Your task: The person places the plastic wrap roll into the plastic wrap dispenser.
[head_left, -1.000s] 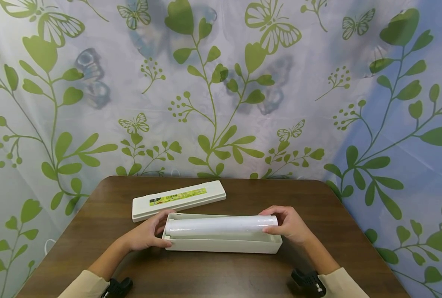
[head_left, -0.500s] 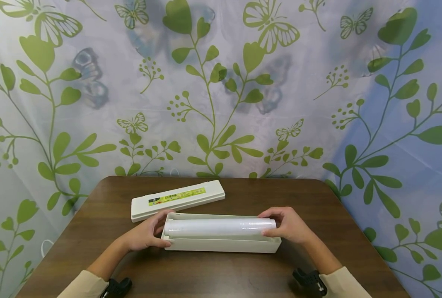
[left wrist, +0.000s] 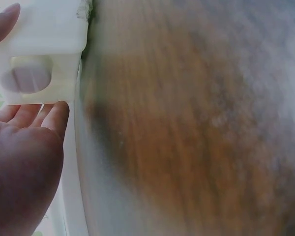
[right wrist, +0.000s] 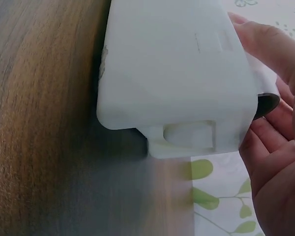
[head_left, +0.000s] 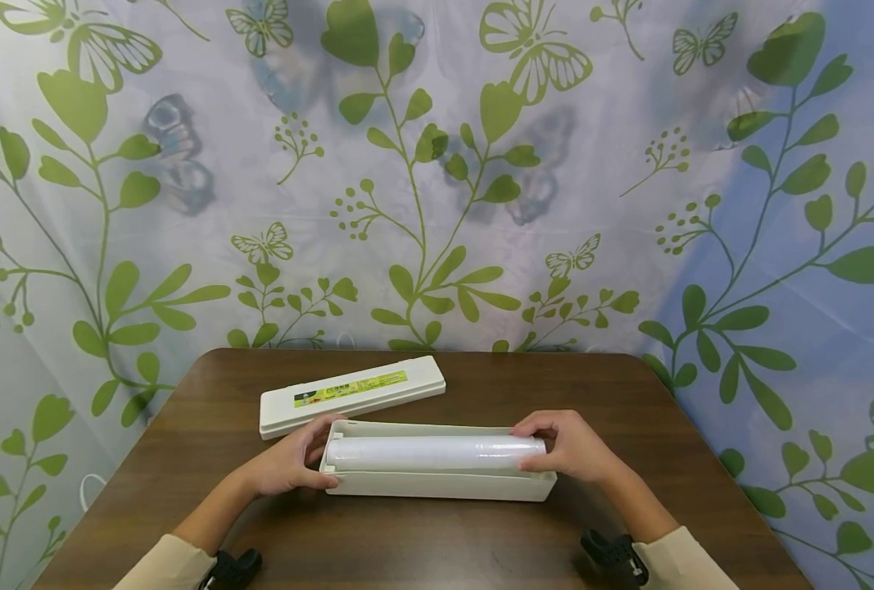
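Note:
A long white open box (head_left: 440, 486) sits on the table, and a white roll of plastic wrap (head_left: 437, 452) lies lengthwise inside it. My left hand (head_left: 289, 461) grips the box's left end, thumb at the front and fingers behind. In the left wrist view, that end of the box (left wrist: 44, 34) has a round hole. With thumb and fingers, my right hand (head_left: 572, 447) holds the right end of the roll. The right wrist view shows the roll's end (right wrist: 266, 96) poking slightly above the box rim. Behind the box rests its white lid (head_left: 351, 397), bearing a yellow-green label.
The brown wooden table (head_left: 437, 541) runs back to a curtain (head_left: 444, 205) printed with green leaves and butterflies. The lid lies at a slant just behind the box's left half, close to my left fingers. Black wrist straps sit at both sleeves.
The right end of the roll has sunk a little lower into the box, with my right hand still holding it. My left hand has stayed on the box's left end.

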`<state>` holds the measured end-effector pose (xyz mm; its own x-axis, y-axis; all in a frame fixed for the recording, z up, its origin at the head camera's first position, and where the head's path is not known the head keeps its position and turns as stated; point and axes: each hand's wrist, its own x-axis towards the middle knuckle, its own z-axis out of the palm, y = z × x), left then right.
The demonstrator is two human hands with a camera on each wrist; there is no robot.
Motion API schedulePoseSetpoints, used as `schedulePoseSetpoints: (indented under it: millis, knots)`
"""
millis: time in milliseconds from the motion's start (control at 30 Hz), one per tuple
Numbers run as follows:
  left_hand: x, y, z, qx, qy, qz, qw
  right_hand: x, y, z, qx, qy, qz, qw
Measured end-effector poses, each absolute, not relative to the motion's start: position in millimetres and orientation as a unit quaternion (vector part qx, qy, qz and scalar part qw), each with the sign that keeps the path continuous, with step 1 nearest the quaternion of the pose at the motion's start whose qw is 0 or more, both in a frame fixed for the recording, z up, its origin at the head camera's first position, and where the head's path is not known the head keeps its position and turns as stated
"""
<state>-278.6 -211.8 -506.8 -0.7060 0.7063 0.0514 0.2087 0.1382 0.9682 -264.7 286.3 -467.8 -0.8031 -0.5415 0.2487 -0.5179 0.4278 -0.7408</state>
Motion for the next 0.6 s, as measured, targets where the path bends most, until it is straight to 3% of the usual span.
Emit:
schedulePoseSetpoints:
  millis: [600]
  knots:
    - [-278.4, -211.7, -507.3, 0.323, 0.728, 0.568, 0.206, -264.0, 281.8, -463.6, -0.301, 0.888, -0.347, 0.007]
